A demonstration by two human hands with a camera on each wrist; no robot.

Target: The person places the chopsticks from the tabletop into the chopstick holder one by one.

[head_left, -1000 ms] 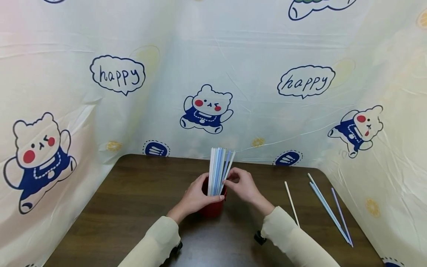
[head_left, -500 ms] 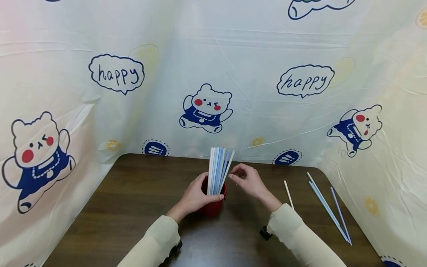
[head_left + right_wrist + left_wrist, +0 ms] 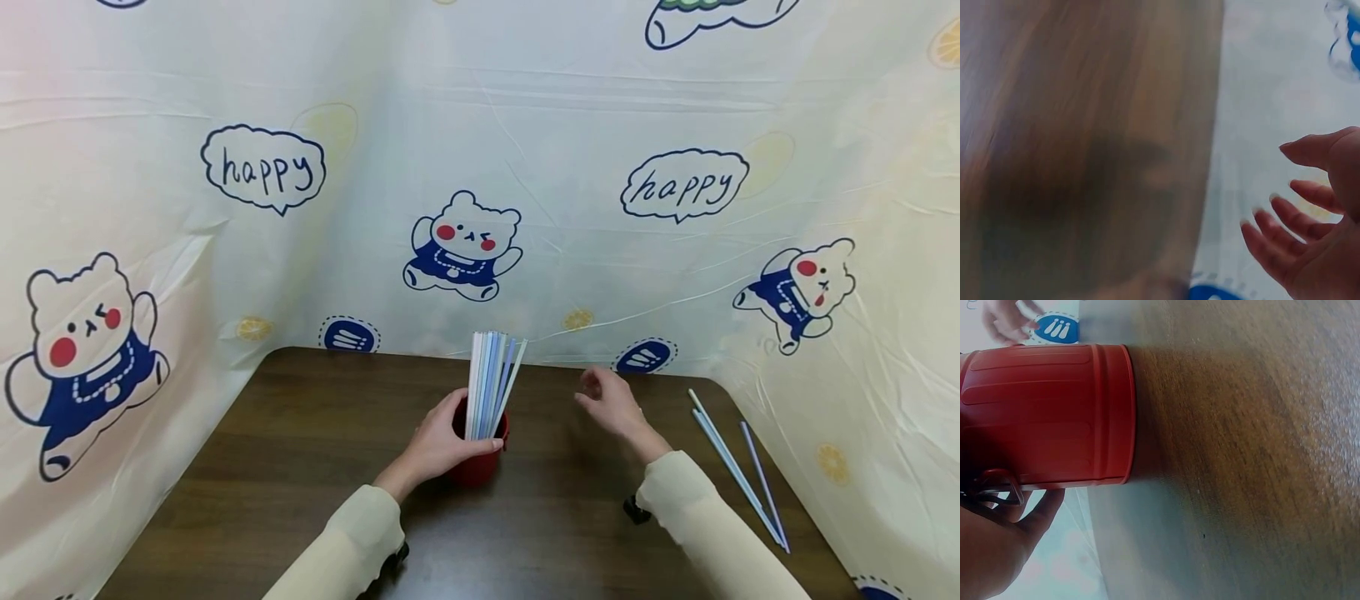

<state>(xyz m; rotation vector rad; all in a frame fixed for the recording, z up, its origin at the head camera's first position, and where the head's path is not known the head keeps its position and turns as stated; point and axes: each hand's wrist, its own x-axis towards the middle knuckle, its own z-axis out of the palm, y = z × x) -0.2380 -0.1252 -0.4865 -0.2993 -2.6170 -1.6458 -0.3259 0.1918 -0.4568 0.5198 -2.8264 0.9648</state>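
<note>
A red bucket stands on the table, holding a bundle of white, light blue and purple straws. One pale straw and a purple one lean out to the right. My left hand grips the bucket near its rim, thumb across the front. The left wrist view shows the bucket's ribbed side and a small metal handle beside my fingers. My right hand is in the air right of the bucket, fingers loosely bent. In the right wrist view its fingers are spread and hold nothing.
Light blue straws and a purple straw lie on the brown wooden table at the right, near its edge. A printed cloth hangs behind and along both sides.
My right hand has let go of the straws and moved right, away from the bucket. Its arm now covers the white straw lying on the table. My left hand stays on the bucket.
</note>
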